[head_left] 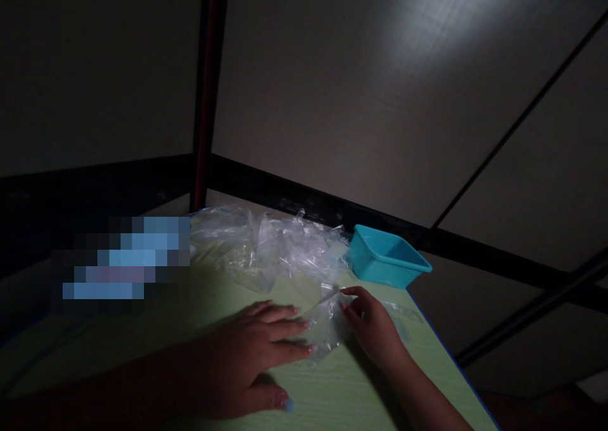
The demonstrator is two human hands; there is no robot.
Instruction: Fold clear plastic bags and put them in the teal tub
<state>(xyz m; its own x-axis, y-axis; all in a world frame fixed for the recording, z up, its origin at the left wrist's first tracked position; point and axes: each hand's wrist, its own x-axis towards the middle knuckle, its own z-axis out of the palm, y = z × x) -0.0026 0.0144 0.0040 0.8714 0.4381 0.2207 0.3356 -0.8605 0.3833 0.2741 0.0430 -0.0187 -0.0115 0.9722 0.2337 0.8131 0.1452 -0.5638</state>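
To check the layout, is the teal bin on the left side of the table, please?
No, the teal bin stands at the table's right edge.

A pale green table [332, 393] with a blue edge, dimly lit. Along its far side lies a crumpled heap of clear plastic bags [270, 244]. Just right of the heap, at the far right corner, sits a turquoise tub [387, 257]. Nearer, towards the middle, lies one clear bag [325, 329].
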